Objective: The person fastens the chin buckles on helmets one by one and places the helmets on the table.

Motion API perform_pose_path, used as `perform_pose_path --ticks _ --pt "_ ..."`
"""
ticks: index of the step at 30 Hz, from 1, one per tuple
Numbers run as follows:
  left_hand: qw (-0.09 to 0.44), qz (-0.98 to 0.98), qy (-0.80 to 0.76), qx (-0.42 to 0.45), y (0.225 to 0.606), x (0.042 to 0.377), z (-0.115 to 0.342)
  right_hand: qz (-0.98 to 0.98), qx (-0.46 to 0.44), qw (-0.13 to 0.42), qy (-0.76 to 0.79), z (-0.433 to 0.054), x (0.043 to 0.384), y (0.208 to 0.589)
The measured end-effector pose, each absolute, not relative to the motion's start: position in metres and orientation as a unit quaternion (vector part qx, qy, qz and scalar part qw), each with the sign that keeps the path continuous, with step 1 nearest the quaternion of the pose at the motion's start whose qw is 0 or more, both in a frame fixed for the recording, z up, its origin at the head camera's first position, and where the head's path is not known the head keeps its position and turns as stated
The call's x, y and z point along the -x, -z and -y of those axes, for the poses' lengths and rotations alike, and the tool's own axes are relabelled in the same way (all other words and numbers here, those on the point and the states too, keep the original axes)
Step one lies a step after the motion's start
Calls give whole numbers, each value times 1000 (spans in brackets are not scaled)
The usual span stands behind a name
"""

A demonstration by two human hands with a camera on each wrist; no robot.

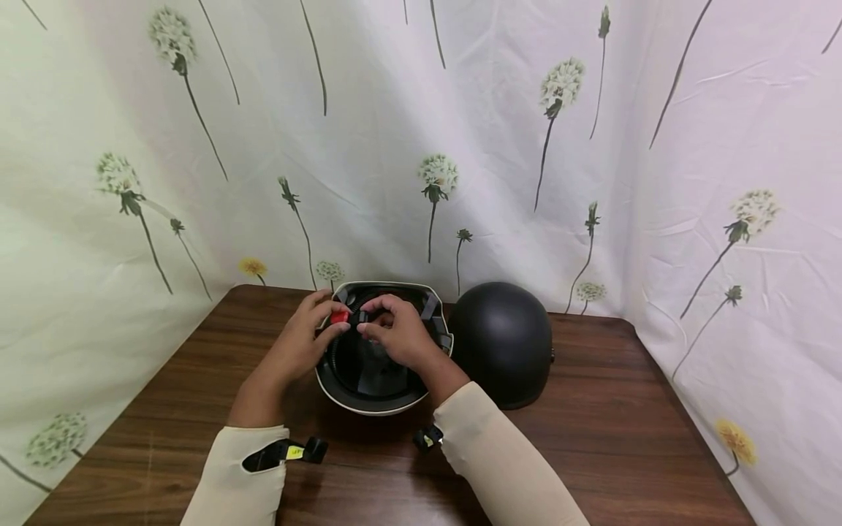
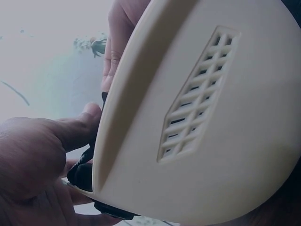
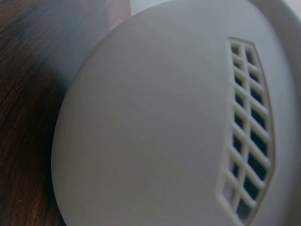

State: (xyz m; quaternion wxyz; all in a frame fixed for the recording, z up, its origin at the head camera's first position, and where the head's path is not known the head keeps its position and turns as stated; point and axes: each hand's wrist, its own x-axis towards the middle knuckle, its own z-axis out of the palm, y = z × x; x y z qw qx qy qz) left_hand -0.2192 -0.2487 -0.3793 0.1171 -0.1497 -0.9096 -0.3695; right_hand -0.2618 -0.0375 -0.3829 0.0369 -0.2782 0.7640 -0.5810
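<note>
Left hand (image 1: 304, 332) and right hand (image 1: 403, 332) of a seated or standing person meet above an upturned, cream-shelled helmet with a black lining (image 1: 384, 402). Thumb and forefinger of the left hand are clamped on a small, bright red plastic buckle part (image 1: 338, 317); those of the right hand pinch a small black buckle piece (image 1: 362, 316) just to its right. Both pieces lie at the fingertips, over the left half of the helmet's opening. The helmet rests on a dark brown wood-grain table (image 1: 625, 424), beneath the hands and between the forearms. Left wrist view: the left thumb lies beside the shell's edge, near a black webbing strap (image 2: 86, 157); a slanted lattice vent (image 2: 200, 96) marks the shell. Right wrist view: shell and vent fill most of the field. A smooth, matte black domed helmet (image 1: 503, 343) stands just right of the cream-shelled one.
</note>
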Motion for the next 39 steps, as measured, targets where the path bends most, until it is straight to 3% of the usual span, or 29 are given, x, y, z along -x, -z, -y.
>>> perform_pose_path --ticks 17,39 --pt "131 911 357 158 380 221 250 -806 286 -16 518 40 260 381" --pt "138 907 351 186 385 222 255 -815 261 -13 518 45 256 385"
